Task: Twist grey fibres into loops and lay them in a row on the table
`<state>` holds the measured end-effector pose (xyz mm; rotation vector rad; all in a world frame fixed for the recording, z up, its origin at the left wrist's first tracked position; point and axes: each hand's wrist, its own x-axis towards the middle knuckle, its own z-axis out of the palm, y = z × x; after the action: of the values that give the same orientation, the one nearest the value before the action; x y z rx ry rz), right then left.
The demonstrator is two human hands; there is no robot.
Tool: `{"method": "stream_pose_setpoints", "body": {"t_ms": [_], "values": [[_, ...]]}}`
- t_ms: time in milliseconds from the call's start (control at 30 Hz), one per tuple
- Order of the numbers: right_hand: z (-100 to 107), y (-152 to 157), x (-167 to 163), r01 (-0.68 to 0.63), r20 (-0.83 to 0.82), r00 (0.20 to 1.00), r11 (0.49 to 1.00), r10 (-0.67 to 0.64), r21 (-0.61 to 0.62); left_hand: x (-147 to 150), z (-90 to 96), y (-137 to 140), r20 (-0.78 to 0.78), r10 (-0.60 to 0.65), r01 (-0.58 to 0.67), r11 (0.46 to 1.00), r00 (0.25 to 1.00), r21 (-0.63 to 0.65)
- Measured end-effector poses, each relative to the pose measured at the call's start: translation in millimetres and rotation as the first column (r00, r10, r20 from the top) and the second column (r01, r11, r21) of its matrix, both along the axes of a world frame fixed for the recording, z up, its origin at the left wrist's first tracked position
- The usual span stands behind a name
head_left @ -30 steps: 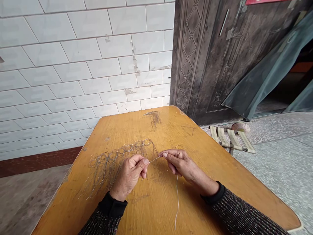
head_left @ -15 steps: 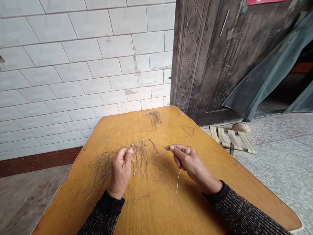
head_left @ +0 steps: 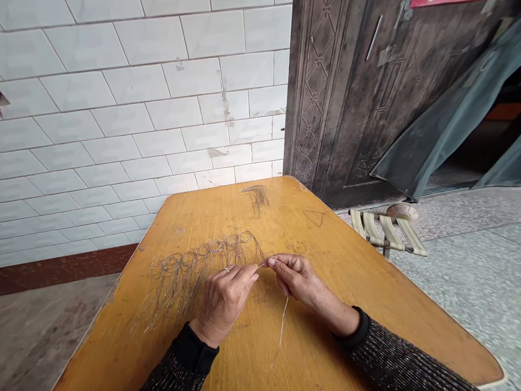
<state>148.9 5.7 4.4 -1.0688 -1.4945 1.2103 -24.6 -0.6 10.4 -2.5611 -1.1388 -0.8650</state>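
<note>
My right hand (head_left: pixel 299 279) pinches a thin silvery wire (head_left: pixel 281 332) between thumb and fingers. Its long tail hangs below the palm toward the table. At the short end of that wire, left of the right fingertips, my left hand (head_left: pixel 228 297) has its thumb and forefinger closed in a pinch. The two hands nearly touch. Behind and left of my left hand lies a row of looped wires (head_left: pixel 203 252) with loose tails, partly covered by that hand. A small wire ring (head_left: pixel 300 247) rests just beyond my right hand.
The wooden table (head_left: pixel 350 326) carries a bundle of bent wires (head_left: pixel 259 198) at its far end and a triangular bent wire (head_left: pixel 315 218) near the right edge. A striped folding stool (head_left: pixel 386 231) stands right of the table. A tiled wall (head_left: pixel 134 117) and dark door (head_left: pixel 345 103) lie beyond.
My left hand has moved right and slightly down to the wire's short end. My right hand has shifted a little left and down, uncovering the small ring behind it.
</note>
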Motion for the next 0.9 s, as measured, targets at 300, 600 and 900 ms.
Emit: {"method": "stream_pose_setpoints", "body": {"t_ms": [300,600,900], "values": [[3,-1,4,-0.083,0.096,0.992,0.996,0.080,0.031,-5,0.4,5,-0.091,-0.015,0.000,0.988,0.996,-0.157],[6,-3,8,-0.172,0.177,0.969,0.985,0.170,-0.009,-19,10.3,16,0.123,-0.028,0.082,0.887,0.992,-0.454],[0,3,6,-0.065,0.193,0.979,0.998,0.063,0.002,-7,18.4,6,0.038,0.017,-0.018,0.999,0.999,0.037]]}}
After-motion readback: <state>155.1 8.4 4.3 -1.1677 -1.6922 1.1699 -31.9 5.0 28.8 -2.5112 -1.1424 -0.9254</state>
